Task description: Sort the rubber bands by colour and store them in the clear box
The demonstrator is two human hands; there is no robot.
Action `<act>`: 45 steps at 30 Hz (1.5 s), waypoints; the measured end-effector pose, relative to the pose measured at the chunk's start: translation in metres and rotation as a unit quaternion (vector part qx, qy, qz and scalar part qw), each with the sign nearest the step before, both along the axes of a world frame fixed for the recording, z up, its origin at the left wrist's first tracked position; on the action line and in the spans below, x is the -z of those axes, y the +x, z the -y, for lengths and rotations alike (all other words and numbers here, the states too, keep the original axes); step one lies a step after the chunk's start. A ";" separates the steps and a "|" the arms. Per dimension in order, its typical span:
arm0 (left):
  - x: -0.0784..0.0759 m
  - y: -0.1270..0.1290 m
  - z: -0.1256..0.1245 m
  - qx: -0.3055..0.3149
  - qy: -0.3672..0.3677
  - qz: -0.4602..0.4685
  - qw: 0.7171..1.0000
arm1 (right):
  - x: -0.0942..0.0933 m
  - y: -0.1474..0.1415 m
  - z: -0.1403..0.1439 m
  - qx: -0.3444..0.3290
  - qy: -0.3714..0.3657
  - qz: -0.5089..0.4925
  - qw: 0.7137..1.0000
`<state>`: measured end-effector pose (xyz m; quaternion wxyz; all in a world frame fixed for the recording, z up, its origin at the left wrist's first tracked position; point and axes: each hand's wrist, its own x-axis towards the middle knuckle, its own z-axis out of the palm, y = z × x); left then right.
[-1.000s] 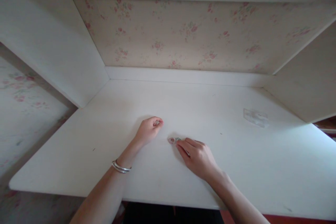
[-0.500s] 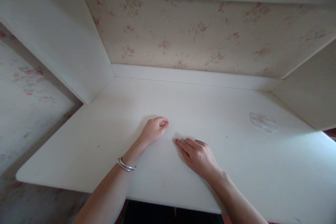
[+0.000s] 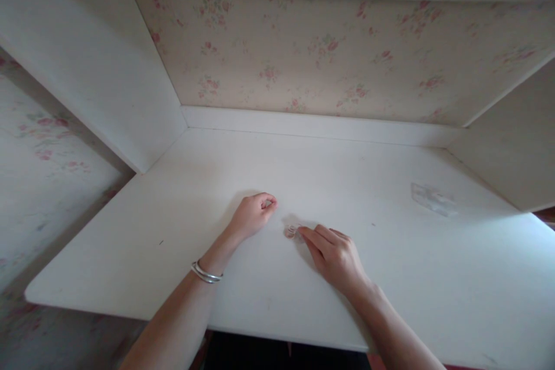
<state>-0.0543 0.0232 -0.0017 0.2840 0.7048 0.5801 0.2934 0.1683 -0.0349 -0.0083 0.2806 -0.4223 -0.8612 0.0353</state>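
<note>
The right hand point(image 3: 336, 254) was laid palm down on the white desk point(image 3: 390, 277), its fingers held together and stretched forward so that the tips were pressed against a small pinkish ring-shaped object point(image 3: 289, 232). That object was found just ahead of the right fingertips, lying flat on the desk, with a second pale piece seemingly tucked beside it under the forefinger; the view was too small for this to be told surely. It appeared to be pinned or nudged by the fingertips, not lifted, since nothing was closed around it.

The left hand point(image 3: 254, 215) was rested on its side a little to the left of the object, apart from it, the fingers curled in against the thumb as if something tiny were pinched there; whether anything was truly held could not be told. A silver bangle point(image 3: 205, 273) was worn on the left wrist.

Well beyond the right fingers, toward the far right, a crumpled clear wrapper point(image 3: 433, 199) was left on the desk.
</note>
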 end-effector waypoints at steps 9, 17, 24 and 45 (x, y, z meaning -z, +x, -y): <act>0.001 -0.001 -0.001 0.003 -0.006 -0.004 1.000 | 0.010 0.015 0.003 0.023 -0.028 0.004 0.999; 0.000 -0.001 -0.001 0.005 -0.007 -0.015 1.000 | 0.006 0.012 0.006 0.021 -0.036 -0.002 0.999; 0.000 -0.002 -0.001 0.000 -0.028 -0.002 1.000 | -0.001 0.076 -0.013 0.171 -0.065 -0.074 0.980; -0.004 -0.004 0.003 -0.019 -0.024 0.049 0.998 | -0.012 0.247 -0.091 0.524 -0.217 0.077 0.820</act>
